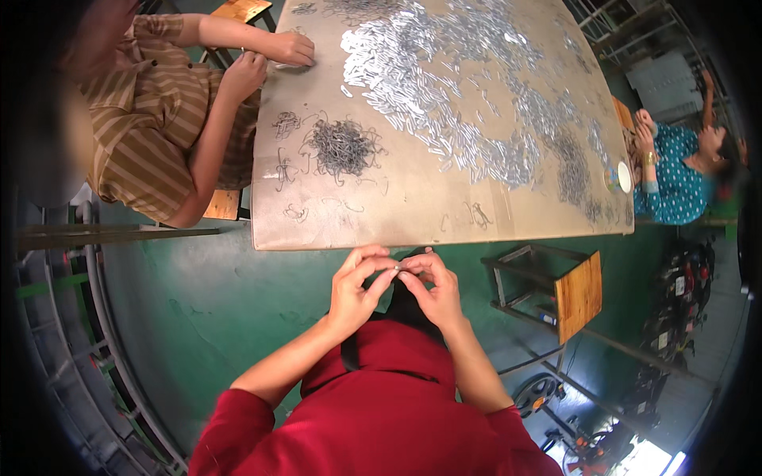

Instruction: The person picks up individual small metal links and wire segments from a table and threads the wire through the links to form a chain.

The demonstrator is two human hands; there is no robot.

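Note:
My left hand [357,289] and my right hand [433,292] meet in front of my body, just off the near edge of the table [413,218]. Thumbs and fingertips of both pinch a small metal piece [397,268]; its exact shape is mostly hidden. Beyond them, on the table's left part, lies a heap of dark bent wire hooks [343,147], with loose ones scattered around it. A wide spread of shiny silver oblong metal pieces [397,79] covers the middle and far part.
At the left, a person in a striped shirt [135,135] works at the table edge. Another person in a dotted teal top [675,174] sits at the right, near a small round tub [623,178]. A wooden-topped stool [579,297] stands right of me on the green floor.

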